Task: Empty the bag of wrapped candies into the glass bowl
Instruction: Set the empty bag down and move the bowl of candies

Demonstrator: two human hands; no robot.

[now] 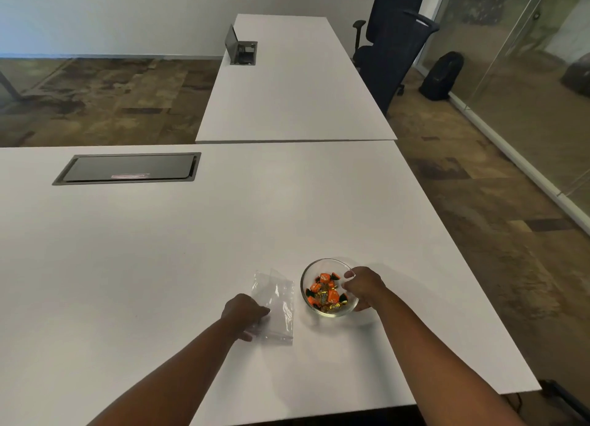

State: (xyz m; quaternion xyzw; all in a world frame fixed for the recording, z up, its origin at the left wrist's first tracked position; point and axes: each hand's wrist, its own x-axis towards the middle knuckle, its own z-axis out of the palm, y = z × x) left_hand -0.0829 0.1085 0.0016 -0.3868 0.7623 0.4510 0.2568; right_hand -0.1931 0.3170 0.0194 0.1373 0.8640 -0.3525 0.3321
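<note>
The candies [326, 293] fill the bowl [306, 294]; the bag [277, 301] lies empty, so emptying looks done. The left hand [244, 312] pins the bag to the worktop [159, 250], and the right hand [364, 286] clasps the bowl's rim.

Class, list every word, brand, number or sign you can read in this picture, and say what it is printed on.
None can be read.
Orange candy wrappers in the glass bowl: pale marks, too small.
Red-and-white sticker on the black table hatch: blurred.
Clear bag: no print visible.
</note>
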